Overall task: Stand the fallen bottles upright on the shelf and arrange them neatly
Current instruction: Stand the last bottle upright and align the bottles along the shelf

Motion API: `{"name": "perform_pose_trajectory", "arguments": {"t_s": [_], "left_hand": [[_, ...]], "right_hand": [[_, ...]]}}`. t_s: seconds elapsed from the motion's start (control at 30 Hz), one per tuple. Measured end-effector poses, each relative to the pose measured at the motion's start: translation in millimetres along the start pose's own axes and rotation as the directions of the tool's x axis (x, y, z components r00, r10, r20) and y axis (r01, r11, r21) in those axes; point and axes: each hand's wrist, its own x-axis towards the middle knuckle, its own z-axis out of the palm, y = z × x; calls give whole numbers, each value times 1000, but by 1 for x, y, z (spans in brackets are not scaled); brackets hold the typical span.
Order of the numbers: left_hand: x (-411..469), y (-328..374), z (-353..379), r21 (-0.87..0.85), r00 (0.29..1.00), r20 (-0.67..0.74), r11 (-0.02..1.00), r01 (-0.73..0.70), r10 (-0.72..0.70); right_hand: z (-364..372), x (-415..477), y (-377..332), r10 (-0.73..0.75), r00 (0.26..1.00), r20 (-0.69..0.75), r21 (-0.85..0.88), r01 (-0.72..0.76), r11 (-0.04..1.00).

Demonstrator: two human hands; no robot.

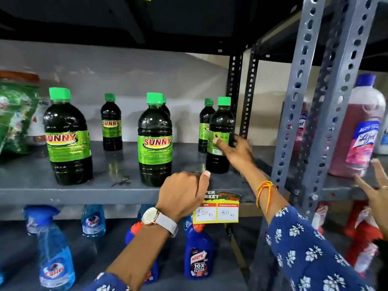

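Note:
Several dark Sunny bottles with green caps stand upright on the grey metal shelf. One large bottle is at the front left, another at the front middle, with a small one behind them. My right hand grips the front right bottle at its label, barcode side facing me. Another bottle stands just behind it. My left hand rests as a loose fist on the shelf's front edge, holding nothing.
A yellow price tag hangs from the shelf edge. Grey slotted uprights bound the bay on the right, with pink Lizol bottles beyond. Blue spray bottles and a Harpic bottle stand below. Another person's hand shows at far right.

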Motion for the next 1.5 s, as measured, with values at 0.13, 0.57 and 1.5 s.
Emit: {"name": "perform_pose_trajectory", "arguments": {"t_s": [0.13, 0.57, 1.5], "left_hand": [[1, 1, 1, 2, 1000, -13, 1000, -10, 10], [0, -1, 5, -5, 999, -35, 1000, -6, 6], [-2, 1, 8, 51, 992, -124, 999, -5, 11]], "right_hand": [[1, -7, 1, 27, 996, 84, 17, -28, 999], [-1, -9, 6, 22, 981, 192, 43, -31, 999], [-5, -14, 4, -52, 984, 168, 84, 38, 996]]}}
